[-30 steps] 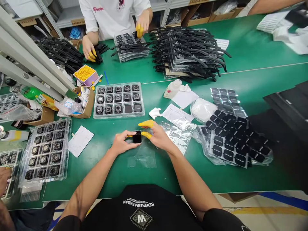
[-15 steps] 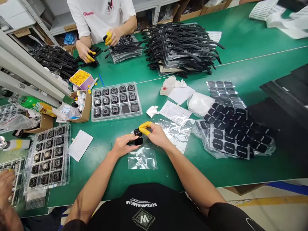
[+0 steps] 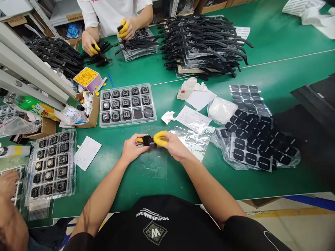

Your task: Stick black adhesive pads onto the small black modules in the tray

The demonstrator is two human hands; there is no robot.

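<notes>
In the head view, my left hand (image 3: 133, 149) is closed around a black smartwatch case (image 3: 146, 140), its dark glossy face turned up. My right hand (image 3: 174, 144), with yellow finger cots on its fingers, pinches a dark film sticker (image 3: 153, 143), partly blurred, at the right side of the case. Whether the film touches the case is hard to tell. Below both hands a clear plastic sheet (image 3: 154, 167) lies on the green table. Beyond my left hand sits a clear tray (image 3: 128, 122) of watch cases; one slot in its front row holds no case.
Sheets of black printed film stickers (image 3: 252, 144) lie at the right. A second tray of watch cases (image 3: 74, 167) stands at the left, near another person's hand (image 3: 9, 181). Across the table a co-worker (image 3: 112, 21) handles black straps beside a tall stack of strapped watches (image 3: 201, 45).
My right hand has brought the film from above the watch case to its right side. The case has turned in my left hand. Across the table, the co-worker's hands have shifted slightly.
</notes>
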